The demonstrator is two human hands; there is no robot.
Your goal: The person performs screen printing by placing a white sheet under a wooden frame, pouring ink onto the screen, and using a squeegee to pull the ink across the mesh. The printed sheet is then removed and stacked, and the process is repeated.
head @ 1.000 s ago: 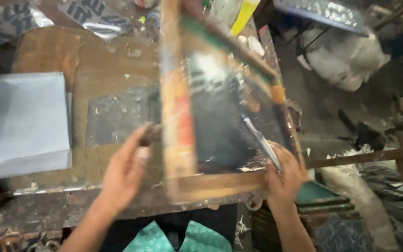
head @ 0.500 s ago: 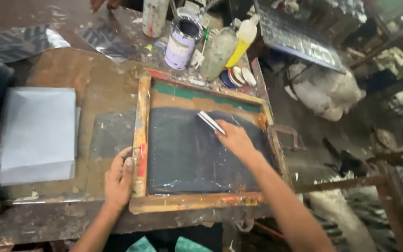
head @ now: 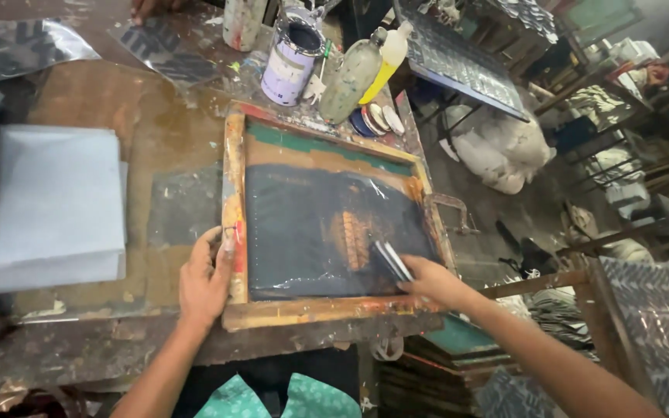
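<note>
Paint-stained wooden frame [head: 234, 193], glossy dark mesh [head: 303, 232], worn wooden table [head: 118, 116].

A wooden screen-printing frame [head: 327, 224] lies flat on the stained counter [head: 94, 340]. The left hand [head: 204, 277] presses on the frame's left rail. The right hand [head: 435, 280] grips a squeegee [head: 390, 259] on the dark mesh, near the lower right corner. A stack of pale sheets [head: 56, 201] sits to the left; an open tin [head: 292, 56] and what look like two bottles [head: 365, 66] stand beyond the frame.

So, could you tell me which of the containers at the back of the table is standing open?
The pale lilac paint can is open, its dark inside showing. The two bottles beside it, greenish and yellow, are both capped.
</note>
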